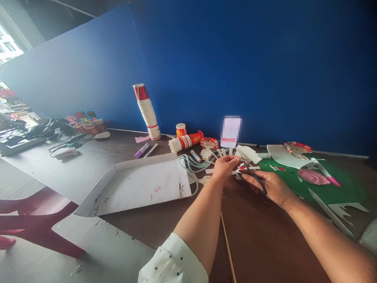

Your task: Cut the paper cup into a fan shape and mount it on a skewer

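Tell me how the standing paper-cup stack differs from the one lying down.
The standing stack is upright with a slight lean; the lying stack rests on its side. The standing stack is longer than the lying stack. The standing stack shows mostly white rims, while the lying stack shows more red. Both are nested red-and-white cups.

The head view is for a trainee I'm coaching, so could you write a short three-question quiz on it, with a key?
1. Which hand holds the scissors?
2. True or false: the purple marker lies outside the cardboard tray.
3. What colour is the wall panel behind the table?
A) Green
B) Blue
C) White

Key: 1. The right hand. 2. True. 3. B.
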The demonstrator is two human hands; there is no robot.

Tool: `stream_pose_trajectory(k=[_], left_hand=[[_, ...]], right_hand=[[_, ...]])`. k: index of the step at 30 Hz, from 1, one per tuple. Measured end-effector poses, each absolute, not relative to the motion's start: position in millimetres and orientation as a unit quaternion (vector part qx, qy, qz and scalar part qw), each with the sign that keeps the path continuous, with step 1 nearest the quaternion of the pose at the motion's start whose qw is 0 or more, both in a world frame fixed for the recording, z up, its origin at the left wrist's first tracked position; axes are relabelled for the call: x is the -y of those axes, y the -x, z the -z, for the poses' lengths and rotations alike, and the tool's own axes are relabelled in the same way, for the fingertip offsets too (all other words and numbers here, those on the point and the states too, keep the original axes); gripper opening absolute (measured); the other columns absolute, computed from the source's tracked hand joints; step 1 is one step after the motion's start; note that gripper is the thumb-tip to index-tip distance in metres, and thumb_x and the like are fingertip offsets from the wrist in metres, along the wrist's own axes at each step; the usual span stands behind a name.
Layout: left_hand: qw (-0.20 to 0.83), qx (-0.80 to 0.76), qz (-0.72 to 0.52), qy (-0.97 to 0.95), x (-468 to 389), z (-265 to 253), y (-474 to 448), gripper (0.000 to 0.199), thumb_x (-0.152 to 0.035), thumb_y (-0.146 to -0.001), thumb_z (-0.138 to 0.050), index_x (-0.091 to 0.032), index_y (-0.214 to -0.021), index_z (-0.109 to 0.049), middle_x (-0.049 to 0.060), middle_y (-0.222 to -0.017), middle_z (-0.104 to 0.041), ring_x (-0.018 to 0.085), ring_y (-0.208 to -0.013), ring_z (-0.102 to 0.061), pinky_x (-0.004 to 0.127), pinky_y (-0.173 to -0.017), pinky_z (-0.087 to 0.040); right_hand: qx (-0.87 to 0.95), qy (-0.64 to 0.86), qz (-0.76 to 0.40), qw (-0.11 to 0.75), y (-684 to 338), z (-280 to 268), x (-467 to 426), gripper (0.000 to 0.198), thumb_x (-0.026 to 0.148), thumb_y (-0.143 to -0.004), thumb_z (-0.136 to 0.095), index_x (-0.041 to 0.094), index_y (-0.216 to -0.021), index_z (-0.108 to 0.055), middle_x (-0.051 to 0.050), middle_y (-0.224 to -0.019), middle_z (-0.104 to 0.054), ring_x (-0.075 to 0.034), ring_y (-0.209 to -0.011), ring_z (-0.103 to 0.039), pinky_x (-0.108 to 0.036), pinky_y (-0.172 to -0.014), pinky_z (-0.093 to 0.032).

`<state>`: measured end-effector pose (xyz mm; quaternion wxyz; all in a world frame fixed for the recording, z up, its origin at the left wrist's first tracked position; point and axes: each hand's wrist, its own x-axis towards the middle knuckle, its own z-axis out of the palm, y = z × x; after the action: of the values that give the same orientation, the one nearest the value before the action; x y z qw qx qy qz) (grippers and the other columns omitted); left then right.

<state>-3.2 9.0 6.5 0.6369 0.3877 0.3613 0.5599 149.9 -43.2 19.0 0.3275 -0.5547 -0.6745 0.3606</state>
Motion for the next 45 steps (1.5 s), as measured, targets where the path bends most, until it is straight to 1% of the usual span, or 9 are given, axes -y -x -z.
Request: stream_pose_trajectory(k=[7, 11, 18, 27, 34, 41, 45], left_hand=[[0.636, -0.363, -0.558, -0.39, -8.7, -6.5, 4.2, 0.03, -0.038, -0.061, -0.082, -0.015, -0.068, -0.065, -0.001, -0.062, -0.057, 0.007, -0.057, -0.047, 0.022, -0.061, -0.039], [0.638, -0.351, -0.56, -0.395, -9.3, -5.5, 4.3, 0.027, -0.037, -0.063, -0.08, -0.014, -0.068, -0.065, -0.001, -0.061, -0.057, 0.007, -0.056, -0.047, 0.022, -0.061, -0.039], [0.637, -0.354, -0.558, -0.396, -10.8, -3.5, 3.5, 0.029, -0.039, -0.062, -0.081, -0.015, -0.069, -0.065, -0.001, -0.061, -0.057, 0.008, -0.056, -0.047, 0.023, -0.061, -0.039], [0.65, -0.349, -0.56, -0.377, -8.9, -6.3, 2.7, 0.025, -0.034, -0.063, -0.08, -0.014, -0.068, -0.066, 0.0, -0.063, -0.06, 0.008, -0.059, -0.051, 0.023, -0.064, -0.041], [0.657, -0.338, -0.56, -0.375, -9.5, -6.2, 2.7, 0.028, -0.036, -0.061, -0.082, -0.014, -0.069, -0.066, 0.001, -0.063, -0.061, 0.009, -0.061, -0.054, 0.023, -0.065, -0.043], [0.632, -0.352, -0.557, -0.408, -13.0, 0.3, 1.9, 0.03, -0.039, -0.063, -0.08, -0.014, -0.071, -0.065, -0.002, -0.059, -0.057, 0.007, -0.054, -0.046, 0.022, -0.058, -0.036], [0.631, -0.364, -0.546, -0.415, -12.6, -0.5, 2.3, 0.033, -0.041, -0.062, -0.081, -0.014, -0.071, -0.065, -0.001, -0.061, -0.058, 0.007, -0.055, -0.046, 0.022, -0.058, -0.036]], right_hand=[[0.676, 0.561, -0.351, 0.325, -148.7, -21.3, 44.5, 0.054, 0.058, -0.076, -0.067, 0.021, -0.114, -0.075, 0.001, -0.05, -0.058, -0.016, -0.048, -0.055, -0.029, -0.047, -0.043], [0.675, 0.565, -0.352, 0.319, -148.5, -22.3, 44.8, 0.053, 0.056, -0.075, -0.069, 0.022, -0.114, -0.075, 0.002, -0.051, -0.057, -0.016, -0.048, -0.054, -0.029, -0.048, -0.043], [0.684, 0.565, -0.334, 0.317, -148.6, -22.4, 44.6, 0.05, 0.057, -0.075, -0.068, 0.023, -0.111, -0.077, 0.002, -0.049, -0.057, -0.016, -0.047, -0.054, -0.028, -0.045, -0.042], [0.671, 0.568, -0.342, 0.331, -147.4, -21.0, 44.8, 0.049, 0.059, -0.075, -0.068, 0.023, -0.106, -0.078, 0.002, -0.05, -0.057, -0.016, -0.049, -0.054, -0.028, -0.048, -0.041], [0.676, 0.579, -0.324, 0.321, -147.3, -24.1, 45.3, 0.046, 0.061, -0.077, -0.065, 0.025, -0.102, -0.079, 0.002, -0.05, -0.058, -0.016, -0.048, -0.054, -0.028, -0.047, -0.04], [0.666, 0.573, -0.36, 0.313, -149.9, -22.7, 45.8, 0.055, 0.062, -0.076, -0.066, 0.021, -0.112, -0.075, 0.001, -0.054, -0.058, -0.015, -0.052, -0.054, -0.028, -0.05, -0.041], [0.662, 0.577, -0.365, 0.31, -150.9, -21.5, 45.2, 0.057, 0.062, -0.076, -0.066, 0.021, -0.113, -0.075, 0.001, -0.053, -0.058, -0.015, -0.051, -0.054, -0.028, -0.05, -0.04]])
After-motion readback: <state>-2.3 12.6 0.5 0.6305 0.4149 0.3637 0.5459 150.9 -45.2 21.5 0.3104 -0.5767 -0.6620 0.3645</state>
